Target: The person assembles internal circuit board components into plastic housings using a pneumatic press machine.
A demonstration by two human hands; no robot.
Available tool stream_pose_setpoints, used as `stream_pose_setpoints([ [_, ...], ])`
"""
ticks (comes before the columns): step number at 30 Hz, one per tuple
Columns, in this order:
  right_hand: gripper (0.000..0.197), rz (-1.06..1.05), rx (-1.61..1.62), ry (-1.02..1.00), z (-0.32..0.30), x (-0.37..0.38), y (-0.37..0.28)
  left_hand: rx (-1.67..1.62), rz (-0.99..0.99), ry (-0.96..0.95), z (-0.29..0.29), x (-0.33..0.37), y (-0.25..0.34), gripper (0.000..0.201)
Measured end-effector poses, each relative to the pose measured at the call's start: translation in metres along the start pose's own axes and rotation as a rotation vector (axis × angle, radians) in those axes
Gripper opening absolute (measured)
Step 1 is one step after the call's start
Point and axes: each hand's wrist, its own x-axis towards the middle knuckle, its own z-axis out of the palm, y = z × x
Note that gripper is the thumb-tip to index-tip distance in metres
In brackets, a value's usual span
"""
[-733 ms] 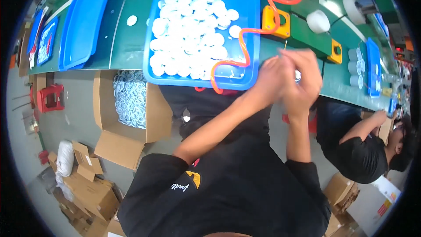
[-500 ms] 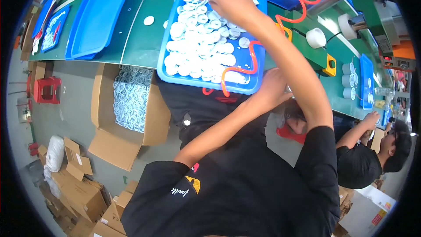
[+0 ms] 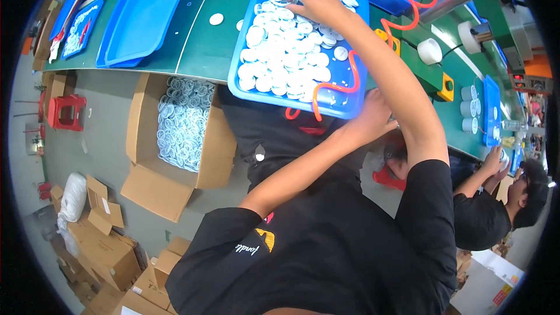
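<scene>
Showing many white discs [image 3: 279, 61] remaining, the blue tray [image 3: 348, 102] lies under the right hand [image 3: 317, 3]; grip indeterminable, left hand [image 3: 372, 118] likewise.

Back from the bare left hand [image 3: 373, 116] and right hand [image 3: 315, 3] are a short-sleeved black shirt [image 3: 338, 251], its chest bearing white lettering [image 3: 247, 249] below a yellow-and-red print [image 3: 266, 239], and, nearer the hands, black trousers [image 3: 291, 154] with a small white mark [image 3: 259, 156].

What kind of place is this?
It looks like a factory workshop: a blue tray is heaped with white discs, a cardboard box holds lots of matching rings, and another person is at the long green bench.
</scene>
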Motion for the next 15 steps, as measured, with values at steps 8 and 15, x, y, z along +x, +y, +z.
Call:
stream_pose_setpoints([
  [8,0.024,0.100,-0.055,0.252,-0.017,-0.018,-0.001,0.004,-0.043,0.011,-0.004,-0.003,0.005,0.071],
  [15,0.046,0.747,0.472,-0.154,-0.047,-0.056,-0.010,0.027,-0.021,-0.004,-0.004,-0.007,0.006,0.067],
])
